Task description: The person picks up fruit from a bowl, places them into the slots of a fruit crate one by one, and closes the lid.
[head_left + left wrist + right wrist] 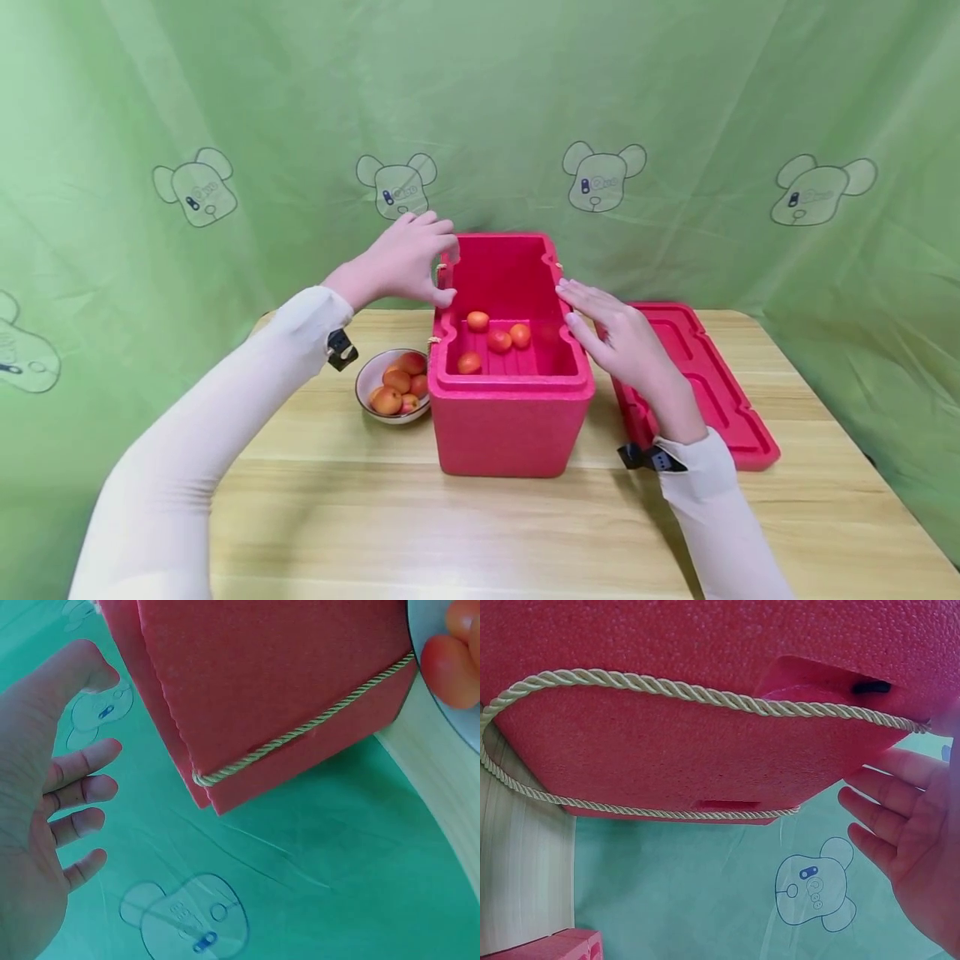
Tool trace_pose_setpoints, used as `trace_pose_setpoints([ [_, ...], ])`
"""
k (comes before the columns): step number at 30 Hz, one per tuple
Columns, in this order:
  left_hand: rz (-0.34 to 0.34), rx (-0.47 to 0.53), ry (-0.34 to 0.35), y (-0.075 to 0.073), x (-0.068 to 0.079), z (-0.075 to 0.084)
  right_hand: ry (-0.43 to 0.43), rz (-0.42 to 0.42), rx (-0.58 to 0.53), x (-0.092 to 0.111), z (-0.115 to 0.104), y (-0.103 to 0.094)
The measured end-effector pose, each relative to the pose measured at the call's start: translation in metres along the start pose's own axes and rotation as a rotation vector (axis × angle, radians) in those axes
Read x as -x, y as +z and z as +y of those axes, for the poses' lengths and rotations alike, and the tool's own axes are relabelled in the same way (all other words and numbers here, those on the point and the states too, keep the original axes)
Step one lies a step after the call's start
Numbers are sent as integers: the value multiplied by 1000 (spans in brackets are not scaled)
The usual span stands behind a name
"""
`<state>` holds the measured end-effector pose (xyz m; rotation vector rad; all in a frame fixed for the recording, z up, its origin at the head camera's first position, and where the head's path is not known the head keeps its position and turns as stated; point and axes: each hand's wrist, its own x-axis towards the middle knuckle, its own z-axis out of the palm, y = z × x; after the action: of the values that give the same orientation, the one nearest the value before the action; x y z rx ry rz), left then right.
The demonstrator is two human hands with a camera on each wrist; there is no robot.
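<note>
A red foam box (510,433) stands uncovered on the table, with several round orange-red fruits (499,341) on its ribbed floor. My left hand (405,254) is over the box's left rim, thumb and fingers spread apart with nothing between them. The left wrist view shows that hand (45,787) beside the box wall (262,690), its fingers loosely bent. At the right rim lies my right hand (618,329), fingers fairly straight and fingertips at the edge. Seen from below in the right wrist view, the right hand (907,817) is by the box's upper edge.
Left of the box, a white dark-rimmed bowl (366,379) holds several orange-red fruits (396,381). A red lid (708,383) lies on the wooden table (337,525) to the right. Twisted gold cord (682,690) runs along the box's side. Green cloth (495,75) hangs behind.
</note>
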<state>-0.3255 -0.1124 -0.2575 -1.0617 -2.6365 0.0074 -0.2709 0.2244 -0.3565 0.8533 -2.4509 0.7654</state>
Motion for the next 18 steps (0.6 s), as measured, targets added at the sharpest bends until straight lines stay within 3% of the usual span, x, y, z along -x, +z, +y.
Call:
trace_pose_setpoints([
  [9, 128, 150, -66, 9, 42, -22, 0, -14, -17, -3, 1, 3],
  [18, 79, 182, -77, 45, 65, -32, -4, -2, 4, -3, 3, 1],
])
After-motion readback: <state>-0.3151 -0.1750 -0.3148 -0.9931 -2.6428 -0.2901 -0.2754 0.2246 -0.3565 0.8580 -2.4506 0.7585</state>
